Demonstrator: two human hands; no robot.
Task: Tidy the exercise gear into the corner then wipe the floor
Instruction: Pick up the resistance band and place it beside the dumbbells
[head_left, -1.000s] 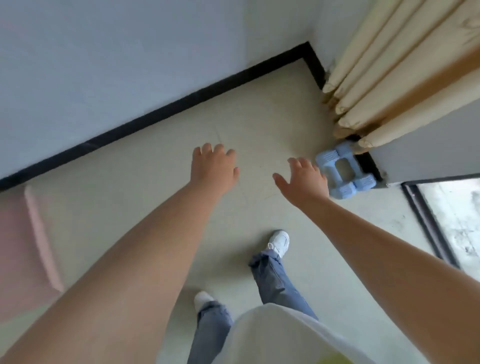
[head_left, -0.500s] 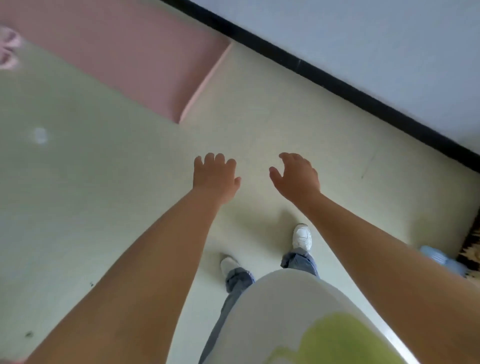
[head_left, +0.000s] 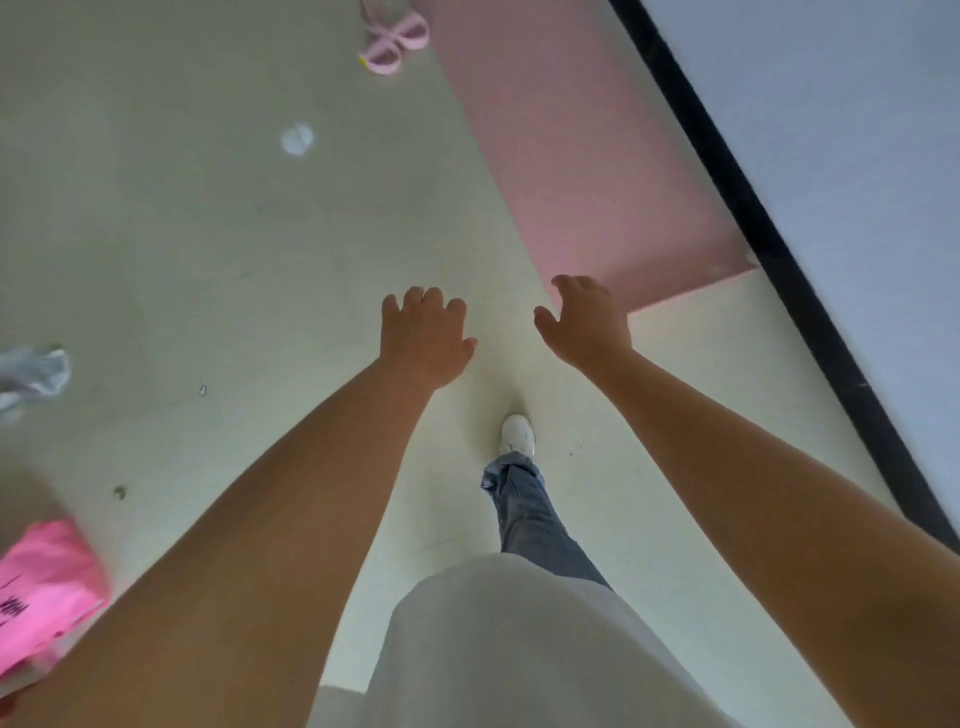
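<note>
A pink exercise mat (head_left: 587, 156) lies flat along the wall, its near end just beyond my right hand. A small pink looped piece of gear (head_left: 394, 44) rests on the floor at the top, beside the mat's far part. My left hand (head_left: 423, 335) and my right hand (head_left: 584, 325) both hover empty above the pale floor (head_left: 208, 234), fingers loosely spread and curled down. A crumpled grey-white cloth (head_left: 34, 374) lies at the left edge. The blue dumbbells are out of view.
A black skirting (head_left: 779, 260) runs along the pale wall on the right. A bright pink bag (head_left: 44, 592) sits at the lower left. A white scrap (head_left: 297, 139) and dark specks dot the floor. My white shoe (head_left: 518, 434) stands below my hands.
The view has swung away from the curtain corner and the blue dumbbells, along the wall to the pink mat. Both hands stay empty and held out in front.
</note>
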